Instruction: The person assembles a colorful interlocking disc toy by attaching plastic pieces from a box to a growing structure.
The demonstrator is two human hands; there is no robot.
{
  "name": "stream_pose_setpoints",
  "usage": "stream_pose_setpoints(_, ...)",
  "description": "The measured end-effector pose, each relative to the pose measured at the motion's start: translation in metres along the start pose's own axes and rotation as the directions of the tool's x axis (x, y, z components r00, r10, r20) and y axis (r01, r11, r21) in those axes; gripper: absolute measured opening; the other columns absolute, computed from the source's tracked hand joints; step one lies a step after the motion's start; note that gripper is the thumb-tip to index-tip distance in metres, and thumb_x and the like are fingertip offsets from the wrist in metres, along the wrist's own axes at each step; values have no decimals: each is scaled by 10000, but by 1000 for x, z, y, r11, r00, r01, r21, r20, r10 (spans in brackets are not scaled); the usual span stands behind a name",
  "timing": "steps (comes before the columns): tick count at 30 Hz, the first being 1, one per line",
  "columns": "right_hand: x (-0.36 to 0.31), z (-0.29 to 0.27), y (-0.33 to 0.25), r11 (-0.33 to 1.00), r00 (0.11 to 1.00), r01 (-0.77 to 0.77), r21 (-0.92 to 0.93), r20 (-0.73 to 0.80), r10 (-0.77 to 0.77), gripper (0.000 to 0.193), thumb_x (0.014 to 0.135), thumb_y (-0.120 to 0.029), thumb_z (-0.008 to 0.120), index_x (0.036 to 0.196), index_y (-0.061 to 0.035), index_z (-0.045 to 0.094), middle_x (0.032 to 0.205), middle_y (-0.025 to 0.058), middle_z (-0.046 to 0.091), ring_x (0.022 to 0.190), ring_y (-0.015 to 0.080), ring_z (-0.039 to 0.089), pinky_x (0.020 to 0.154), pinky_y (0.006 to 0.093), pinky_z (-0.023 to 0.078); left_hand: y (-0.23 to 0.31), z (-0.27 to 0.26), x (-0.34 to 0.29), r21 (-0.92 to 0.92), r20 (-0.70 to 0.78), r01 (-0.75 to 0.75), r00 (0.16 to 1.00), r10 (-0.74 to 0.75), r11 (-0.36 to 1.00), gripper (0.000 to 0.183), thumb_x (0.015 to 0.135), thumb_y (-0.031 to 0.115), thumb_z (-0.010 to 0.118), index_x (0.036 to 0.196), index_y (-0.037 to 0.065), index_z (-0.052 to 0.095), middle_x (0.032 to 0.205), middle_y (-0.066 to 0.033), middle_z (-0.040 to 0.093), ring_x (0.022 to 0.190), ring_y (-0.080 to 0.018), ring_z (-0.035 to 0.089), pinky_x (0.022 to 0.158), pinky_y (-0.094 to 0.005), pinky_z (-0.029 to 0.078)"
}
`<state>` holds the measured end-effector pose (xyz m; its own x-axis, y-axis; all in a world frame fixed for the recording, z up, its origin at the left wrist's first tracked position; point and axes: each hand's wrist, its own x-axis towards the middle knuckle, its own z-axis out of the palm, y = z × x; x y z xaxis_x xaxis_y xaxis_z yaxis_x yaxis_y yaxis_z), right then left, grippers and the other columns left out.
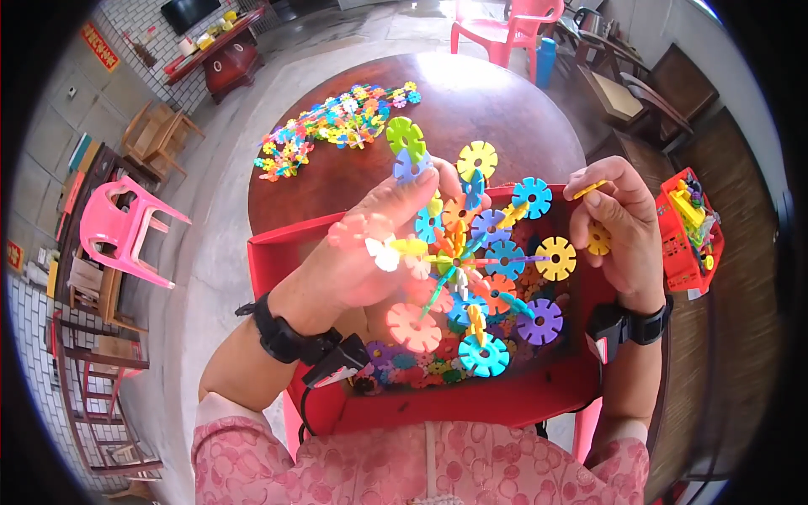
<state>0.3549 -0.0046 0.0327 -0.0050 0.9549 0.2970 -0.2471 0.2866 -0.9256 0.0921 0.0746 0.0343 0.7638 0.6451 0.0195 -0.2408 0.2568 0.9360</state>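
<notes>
My left hand is closed on a many-armed structure of joined notched plastic discs, in blue, yellow, orange, purple and other colours. Its thumb presses on a periwinkle disc, just below a green disc. To the right, my right hand pinches a yellow notched disc, seen nearly edge-on, between thumb and forefinger. A second yellow disc rests against its lower fingers. Beneath the structure, a red box holds many loose discs, partly hidden by the structure.
Behind the box stands a round brown table with a heap of joined discs at its left. A red basket of toys is on the right. A pink plastic chair stands left, another pink chair beyond the table.
</notes>
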Motion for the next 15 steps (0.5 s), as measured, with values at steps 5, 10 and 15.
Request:
stream_pose_setpoints(5, 2, 6, -3, 990, 993, 81, -118, -81, -91, 104, 924, -56, 575, 1026, -34, 581, 862, 39, 633, 484, 14, 419, 429, 157, 290, -6, 8, 1, -201, -36, 47, 998, -55, 978, 356, 957, 362, 546, 1169, 97, 437, 1269, -181, 521, 1190, -309, 533, 949, -574, 469)
stream_pose_setpoints(10, 0, 14, -3, 928, 984, 76, -366, -124, -130, 57, 898, -39, 606, 951, -25, 595, 770, -10, 578, 505, 10, 407, 462, 166, 305, -3, 20, -6, -159, 37, 243, 970, -240, 957, 330, 925, 134, 619, 1222, 94, 482, 1085, -16, 542, 934, -75, 558, 782, -224, 484)
stream_pose_setpoints(15, -3, 27, -9, 761, 968, 205, -615, 12, -252, 61, 866, -2, 616, 920, -4, 588, 749, -8, 571, 591, 37, 486, 538, 193, 373, -9, 29, 1, -164, 35, 300, 954, -299, 940, 426, 898, 100, 639, 1275, 72, 443, 1049, -30, 556, 851, -95, 595, 591, -232, 514)
